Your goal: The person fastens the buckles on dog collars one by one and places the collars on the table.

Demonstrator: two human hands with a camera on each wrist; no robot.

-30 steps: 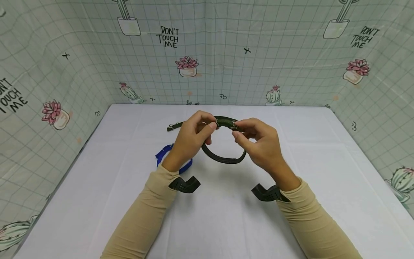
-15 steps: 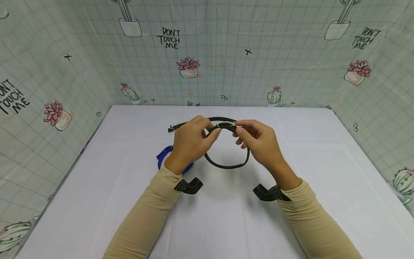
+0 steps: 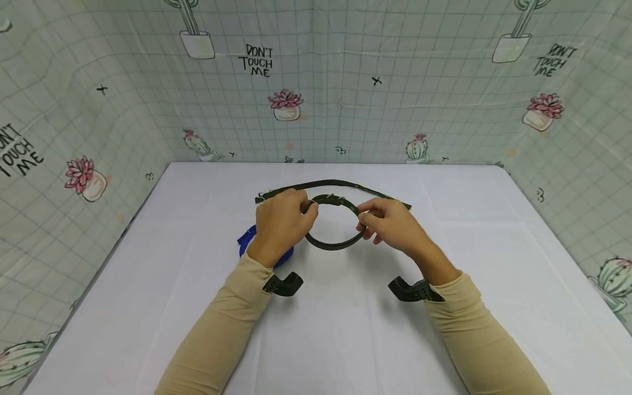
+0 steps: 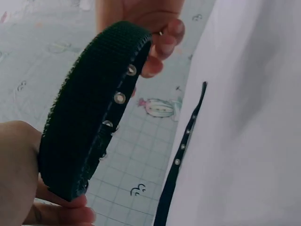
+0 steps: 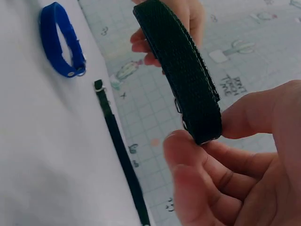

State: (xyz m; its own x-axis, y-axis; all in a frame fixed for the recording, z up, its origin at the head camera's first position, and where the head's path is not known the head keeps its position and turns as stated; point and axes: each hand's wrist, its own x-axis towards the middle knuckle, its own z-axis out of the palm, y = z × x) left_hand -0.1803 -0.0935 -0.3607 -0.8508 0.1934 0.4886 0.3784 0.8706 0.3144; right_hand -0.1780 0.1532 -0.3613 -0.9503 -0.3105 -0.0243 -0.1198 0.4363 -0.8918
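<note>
A dark green webbing collar [image 3: 333,244] with metal eyelets, closed into a loop, is held just above the white table [image 3: 494,263]. My left hand [image 3: 307,210] pinches the loop's left side and my right hand [image 3: 364,217] pinches its right side. In the left wrist view the collar [image 4: 89,117] runs from my left thumb [image 4: 19,165] up to the right hand's fingers [image 4: 155,33]. In the right wrist view the right fingers [image 5: 221,179] clamp the collar's near end [image 5: 188,84].
A second dark strap [image 3: 345,184] with eyelets lies flat on the table behind the hands. A blue collar [image 3: 244,239] lies by my left wrist, partly hidden; it shows whole in the right wrist view [image 5: 61,40]. Patterned cloth walls [image 3: 316,99] enclose three sides.
Both hands have sunk a little towards the table with the loop, which now lies flatter. The flat strap behind them shows along its whole length.
</note>
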